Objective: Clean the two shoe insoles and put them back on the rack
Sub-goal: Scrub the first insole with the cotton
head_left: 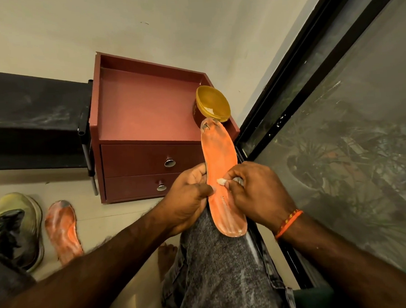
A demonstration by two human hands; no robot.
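Observation:
An orange insole (218, 160) stands on my grey-trousered knee, its worn toe end pointing up toward a yellow tub. My left hand (190, 197) grips its left edge at the middle. My right hand (255, 191) pinches a small white wad (221, 181) and presses it on the insole's face. A second orange insole (61, 229), smudged grey, lies flat on the floor at the left. The black rack (33, 120) stands at the left against the wall.
A maroon two-drawer cabinet (146, 123) stands ahead with an open yellow tub (212, 104) on its right corner. A worn shoe (17, 224) lies on the floor at far left. A dark-framed glass door (335, 99) runs along the right.

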